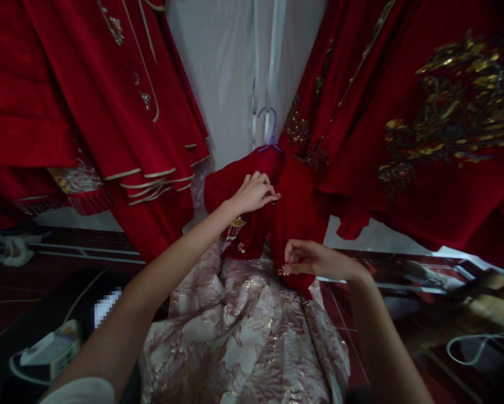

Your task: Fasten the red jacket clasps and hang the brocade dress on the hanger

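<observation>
A small red jacket [305, 196] hangs from a purple hanger [273, 134] in front of me, its front parted. My left hand [256, 191] is closed in a pinch high on the jacket's front, beside a small pearl-beaded fastener. Lower down, the fingers of my right hand [308, 259] pinch the other front edge at another beaded fastener [283, 271]. A gold fan-shaped ornament with bead strands [236, 223] sits on the jacket below my left wrist. Beneath the jacket spreads a pale pink and silver brocade fabric [252, 336].
Red garments with pale trim [151, 168] hang at the left. More red garments with gold sequin embroidery [458, 106] hang at the right. A white power strip [62, 348] with a cable lies on a dark surface at lower left. White rack bars [87, 251] run low.
</observation>
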`<state>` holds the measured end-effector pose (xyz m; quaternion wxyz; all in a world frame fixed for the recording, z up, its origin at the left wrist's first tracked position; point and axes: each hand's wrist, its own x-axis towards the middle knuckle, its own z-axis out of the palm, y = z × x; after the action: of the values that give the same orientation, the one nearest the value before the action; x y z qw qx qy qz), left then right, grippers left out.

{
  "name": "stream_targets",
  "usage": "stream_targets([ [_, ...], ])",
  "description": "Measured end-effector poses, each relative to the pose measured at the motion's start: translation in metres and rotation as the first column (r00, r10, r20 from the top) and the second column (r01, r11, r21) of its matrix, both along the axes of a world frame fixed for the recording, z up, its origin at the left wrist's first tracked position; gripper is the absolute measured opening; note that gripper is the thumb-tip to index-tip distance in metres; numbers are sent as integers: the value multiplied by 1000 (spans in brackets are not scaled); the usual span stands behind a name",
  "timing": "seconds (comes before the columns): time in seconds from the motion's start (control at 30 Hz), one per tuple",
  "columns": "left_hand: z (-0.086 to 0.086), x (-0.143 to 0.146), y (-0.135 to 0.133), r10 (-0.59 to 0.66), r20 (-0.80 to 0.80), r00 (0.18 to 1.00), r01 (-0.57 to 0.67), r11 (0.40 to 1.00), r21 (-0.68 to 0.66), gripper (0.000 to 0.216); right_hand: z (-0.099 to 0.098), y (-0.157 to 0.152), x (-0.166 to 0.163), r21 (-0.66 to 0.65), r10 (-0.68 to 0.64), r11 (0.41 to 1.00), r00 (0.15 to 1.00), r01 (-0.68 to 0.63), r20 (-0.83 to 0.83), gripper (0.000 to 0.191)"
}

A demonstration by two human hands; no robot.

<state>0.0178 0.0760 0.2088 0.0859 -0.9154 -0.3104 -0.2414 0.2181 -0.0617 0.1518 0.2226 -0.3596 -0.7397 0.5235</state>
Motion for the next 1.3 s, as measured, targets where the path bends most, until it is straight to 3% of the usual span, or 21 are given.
stream_targets([
  [0.17,6,4,7,-83,-106,991,82,997,-13,26,2,1,0,-28,16,1000,999,-15,29,28],
  [0.5,3,5,4,-170,-178,969,203,961,187,22,-1,6,-1,-49,35,998,999,-34,39,31],
  [0.63,-6,4,4,-135,-187,973,188,933,306,25,-2,6,-1,-51,34,998,999,-33,30,32],
  [0.9,-42,3,13,-36,-113,993,88,861,500,24,-5,7,-12,-37,43,998,999,-42,8,32],
  [1.03,-45,1,16,-20,-123,992,81,851,519,26,-13,10,-17,18,53,998,999,-53,8,30],
  [1.13,-38,-1,12,19,-104,994,36,869,494,28,-14,18,-16,70,64,995,997,-67,52,30],
  [1.2,-29,-2,5,77,-99,992,-25,894,447,31,-8,29,-18,185,-81,980,996,71,47,32],
  [1.23,-24,-3,0,122,-105,987,-68,908,413,33,-2,37,-22,270,-209,941,978,202,-5,33],
  [1.3,-13,-6,-9,231,-151,961,-171,928,330,38,13,54,-34,400,-448,770,868,497,-215,34],
])
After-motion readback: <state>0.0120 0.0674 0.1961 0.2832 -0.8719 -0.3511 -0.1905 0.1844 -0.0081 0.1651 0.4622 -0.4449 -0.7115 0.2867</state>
